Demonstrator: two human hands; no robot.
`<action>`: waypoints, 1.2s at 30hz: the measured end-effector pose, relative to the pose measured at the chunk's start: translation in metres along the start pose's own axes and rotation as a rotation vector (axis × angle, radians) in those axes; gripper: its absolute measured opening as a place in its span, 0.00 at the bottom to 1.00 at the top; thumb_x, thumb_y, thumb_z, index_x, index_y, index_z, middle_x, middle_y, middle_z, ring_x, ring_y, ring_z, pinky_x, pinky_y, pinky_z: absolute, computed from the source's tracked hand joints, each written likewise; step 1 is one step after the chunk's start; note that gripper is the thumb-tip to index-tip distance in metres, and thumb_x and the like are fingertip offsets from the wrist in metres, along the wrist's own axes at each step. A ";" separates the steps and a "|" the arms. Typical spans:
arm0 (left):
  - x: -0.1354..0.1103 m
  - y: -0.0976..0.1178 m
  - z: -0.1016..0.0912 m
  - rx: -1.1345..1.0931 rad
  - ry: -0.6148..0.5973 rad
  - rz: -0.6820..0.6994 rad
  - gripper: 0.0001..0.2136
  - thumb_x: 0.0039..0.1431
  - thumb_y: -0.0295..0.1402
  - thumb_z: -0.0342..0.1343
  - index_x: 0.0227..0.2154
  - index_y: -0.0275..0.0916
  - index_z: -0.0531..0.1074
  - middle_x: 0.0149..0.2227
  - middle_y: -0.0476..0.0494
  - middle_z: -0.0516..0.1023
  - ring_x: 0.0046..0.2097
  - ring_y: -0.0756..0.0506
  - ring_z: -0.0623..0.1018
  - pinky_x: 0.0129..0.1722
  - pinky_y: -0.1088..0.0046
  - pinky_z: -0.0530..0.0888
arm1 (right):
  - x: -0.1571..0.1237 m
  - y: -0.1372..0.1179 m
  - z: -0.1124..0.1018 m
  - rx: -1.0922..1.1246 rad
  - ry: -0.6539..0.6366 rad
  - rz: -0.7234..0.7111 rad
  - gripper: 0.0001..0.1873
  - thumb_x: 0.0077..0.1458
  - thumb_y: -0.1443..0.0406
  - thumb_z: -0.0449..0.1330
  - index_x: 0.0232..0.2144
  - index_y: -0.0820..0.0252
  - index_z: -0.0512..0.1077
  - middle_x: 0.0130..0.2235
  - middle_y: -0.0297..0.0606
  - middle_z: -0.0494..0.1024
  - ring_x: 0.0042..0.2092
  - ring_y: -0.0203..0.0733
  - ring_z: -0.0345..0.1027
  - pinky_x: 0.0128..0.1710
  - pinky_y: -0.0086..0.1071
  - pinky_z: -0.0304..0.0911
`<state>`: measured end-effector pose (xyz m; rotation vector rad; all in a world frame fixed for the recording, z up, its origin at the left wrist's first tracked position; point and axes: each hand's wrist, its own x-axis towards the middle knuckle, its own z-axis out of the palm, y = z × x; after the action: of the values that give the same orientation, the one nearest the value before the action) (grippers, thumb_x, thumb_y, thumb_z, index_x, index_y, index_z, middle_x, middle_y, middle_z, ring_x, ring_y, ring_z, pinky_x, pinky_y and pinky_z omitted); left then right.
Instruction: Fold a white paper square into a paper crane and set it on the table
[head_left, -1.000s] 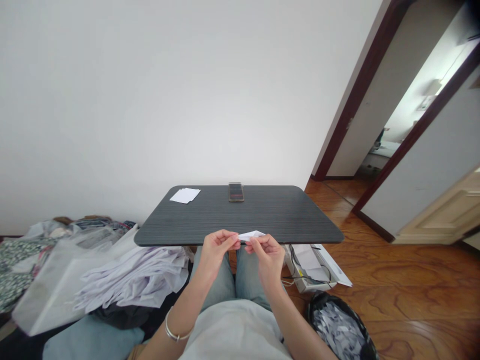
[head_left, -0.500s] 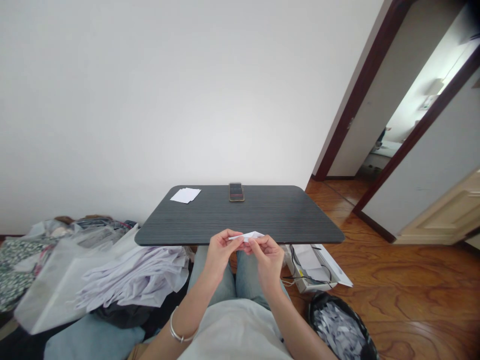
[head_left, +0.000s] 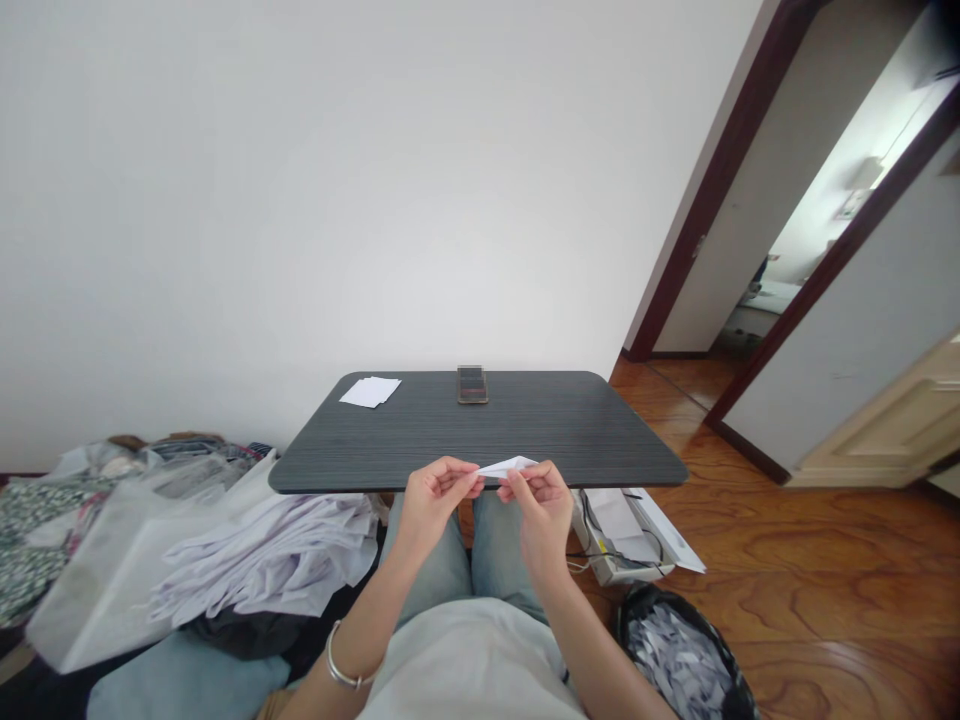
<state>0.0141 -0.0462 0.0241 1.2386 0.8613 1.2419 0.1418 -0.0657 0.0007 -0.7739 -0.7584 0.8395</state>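
Observation:
A small piece of folded white paper (head_left: 505,467) is held just over the near edge of the dark table (head_left: 465,430). My left hand (head_left: 439,495) pinches its pointed left end between thumb and fingertips. On the other side, my right hand (head_left: 540,500) grips the wider part, thumb on top and fingers curled beneath. Both hands are closed, and the fingers hide part of the paper's lower side. A small stack of white paper sheets (head_left: 370,391) lies at the table's far left corner.
A phone (head_left: 472,385) lies at the table's far edge by the wall. Left on the floor are heaped clothes (head_left: 270,555) and a plastic bag (head_left: 105,580). To the right stand a box with cables (head_left: 626,540) and a black-lined bin (head_left: 679,660) full of paper scraps.
My left hand has slid left to the paper's tip, so the hands are farther apart and more of the paper shows. My right hand has shifted slightly right.

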 end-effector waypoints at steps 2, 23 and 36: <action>0.000 0.001 -0.003 0.058 -0.003 0.037 0.08 0.44 0.34 0.64 0.28 0.35 0.76 0.27 0.44 0.80 0.30 0.47 0.78 0.34 0.73 0.75 | 0.001 -0.001 -0.001 0.002 0.006 0.010 0.12 0.45 0.62 0.66 0.24 0.60 0.65 0.21 0.31 0.76 0.21 0.34 0.70 0.22 0.26 0.65; 0.001 0.010 -0.013 0.174 -0.071 0.167 0.06 0.43 0.30 0.64 0.27 0.36 0.78 0.29 0.43 0.80 0.33 0.46 0.78 0.37 0.73 0.74 | 0.000 -0.006 -0.001 0.018 -0.051 0.062 0.13 0.44 0.61 0.66 0.24 0.59 0.64 0.21 0.31 0.76 0.20 0.34 0.70 0.21 0.26 0.65; 0.004 0.020 -0.015 0.075 -0.106 -0.020 0.06 0.40 0.32 0.65 0.20 0.35 0.76 0.23 0.44 0.78 0.27 0.47 0.77 0.32 0.72 0.74 | -0.002 -0.010 0.000 0.045 -0.100 0.090 0.13 0.44 0.63 0.67 0.23 0.59 0.64 0.20 0.31 0.76 0.19 0.33 0.69 0.21 0.25 0.64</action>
<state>-0.0035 -0.0416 0.0413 1.3404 0.8472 1.1269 0.1440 -0.0720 0.0086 -0.7342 -0.7950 0.9791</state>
